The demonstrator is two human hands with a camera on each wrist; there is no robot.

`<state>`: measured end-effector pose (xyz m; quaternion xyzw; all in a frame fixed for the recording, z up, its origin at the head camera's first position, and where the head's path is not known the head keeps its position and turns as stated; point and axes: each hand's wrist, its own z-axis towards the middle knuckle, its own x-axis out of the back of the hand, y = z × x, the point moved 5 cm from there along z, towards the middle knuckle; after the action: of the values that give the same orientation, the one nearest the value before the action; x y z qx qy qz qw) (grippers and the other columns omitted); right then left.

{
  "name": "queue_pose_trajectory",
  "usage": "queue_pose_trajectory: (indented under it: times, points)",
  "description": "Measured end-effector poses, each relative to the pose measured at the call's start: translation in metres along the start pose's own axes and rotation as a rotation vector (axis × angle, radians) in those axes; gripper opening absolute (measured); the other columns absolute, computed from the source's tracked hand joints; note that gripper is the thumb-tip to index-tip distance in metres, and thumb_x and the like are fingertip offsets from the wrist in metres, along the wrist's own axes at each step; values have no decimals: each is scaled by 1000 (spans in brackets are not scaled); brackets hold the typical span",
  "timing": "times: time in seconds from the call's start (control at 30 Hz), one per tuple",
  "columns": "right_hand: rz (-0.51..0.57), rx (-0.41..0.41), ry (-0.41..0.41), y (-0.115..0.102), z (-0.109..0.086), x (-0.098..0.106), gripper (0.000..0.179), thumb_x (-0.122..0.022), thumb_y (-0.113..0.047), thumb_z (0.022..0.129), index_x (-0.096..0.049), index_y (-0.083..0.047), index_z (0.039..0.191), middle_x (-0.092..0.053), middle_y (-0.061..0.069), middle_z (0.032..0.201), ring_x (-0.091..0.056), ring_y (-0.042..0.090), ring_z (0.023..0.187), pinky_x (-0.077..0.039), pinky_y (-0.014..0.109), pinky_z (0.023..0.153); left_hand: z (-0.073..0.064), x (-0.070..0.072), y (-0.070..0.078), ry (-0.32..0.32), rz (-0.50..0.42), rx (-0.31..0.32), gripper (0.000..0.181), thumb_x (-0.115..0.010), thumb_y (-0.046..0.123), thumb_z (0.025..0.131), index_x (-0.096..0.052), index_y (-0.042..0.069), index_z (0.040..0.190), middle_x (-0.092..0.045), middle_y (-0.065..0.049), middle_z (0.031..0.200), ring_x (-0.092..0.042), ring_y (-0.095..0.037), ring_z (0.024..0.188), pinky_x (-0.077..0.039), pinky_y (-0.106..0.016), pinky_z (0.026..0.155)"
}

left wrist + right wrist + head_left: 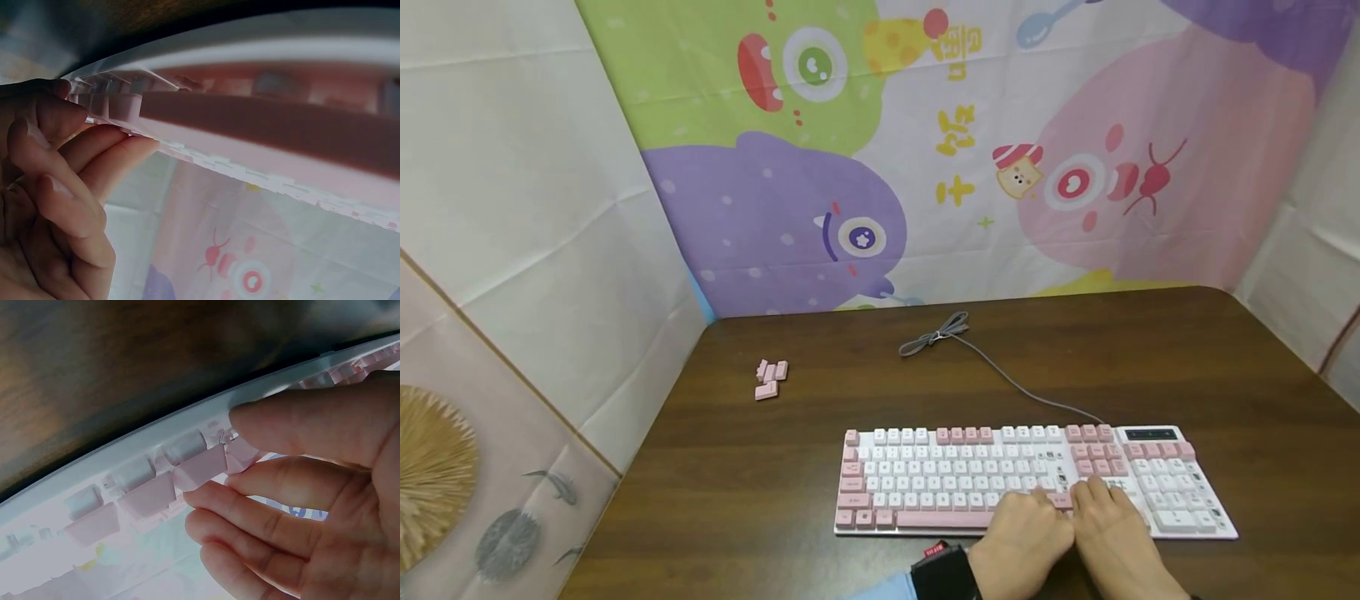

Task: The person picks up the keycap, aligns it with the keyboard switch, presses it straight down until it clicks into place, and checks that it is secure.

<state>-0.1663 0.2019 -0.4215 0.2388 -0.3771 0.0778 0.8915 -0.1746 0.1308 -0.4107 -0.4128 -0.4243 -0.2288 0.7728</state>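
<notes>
A white and pink keyboard (940,483) lies on the brown table. My left hand (1022,533), with a black band at the wrist, bends over the front row right of the long pink spacebar (250,119). Its thumb and fingertips pinch at a pink keycap there, mostly hidden by the fingers. Close beside it, my right hand (1108,525) holds a pink keycap (242,455) between thumb and index finger at the front edge, its other fingers loosely bent. More pink keycaps (147,494) sit along that row. Several key positions near the hands show dark marks without caps.
A few loose pink keycaps (767,381) lie at the table's back left. The keyboard's grey cable (1015,385) runs back to a tied bundle (936,335). A printed cartoon cloth (925,167) hangs behind the table (737,492), with pale cloth at both sides.
</notes>
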Motion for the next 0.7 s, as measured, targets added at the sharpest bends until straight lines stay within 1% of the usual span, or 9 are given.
queue_pose_trajectory:
  times: [0.13, 0.3, 0.6, 0.7]
  points:
    - [4, 12, 9, 0, 0, -1, 13, -41, -4, 64, -50, -3, 55, -42, 9, 59, -41, 24, 59, -31, 35, 52, 0, -1, -1, 4, -19, -6, 11, -72, 34, 68, -62, 37, 64, -57, 16, 59, -49, 1, 53, -31, -21, 38]
    - [7, 24, 24, 2, 2, -1, 12, -41, -4, 62, -48, -3, 53, -41, 9, 57, -41, 25, 58, -30, 35, 51, 0, -1, -4, -12, -45, -17, 13, -73, 37, 66, -60, 36, 64, -56, 16, 57, -48, 0, 52, -30, -21, 38]
    - [10, 38, -19, 2, 2, -2, 11, -40, -5, 61, -49, -3, 55, -41, 9, 58, -42, 24, 59, -30, 34, 52, 2, -2, -7, -47, -88, -18, 14, -74, 37, 66, -60, 36, 65, -57, 16, 58, -49, 0, 52, -30, -21, 39]
    - [7, 38, -16, 2, 3, -3, 11, -40, -6, 61, -48, -3, 54, -41, 9, 58, -42, 24, 59, -30, 34, 52, 2, -2, -7, -55, -90, -19, 14, -74, 37, 66, -60, 36, 65, -57, 16, 58, -49, 0, 51, -30, -20, 38]
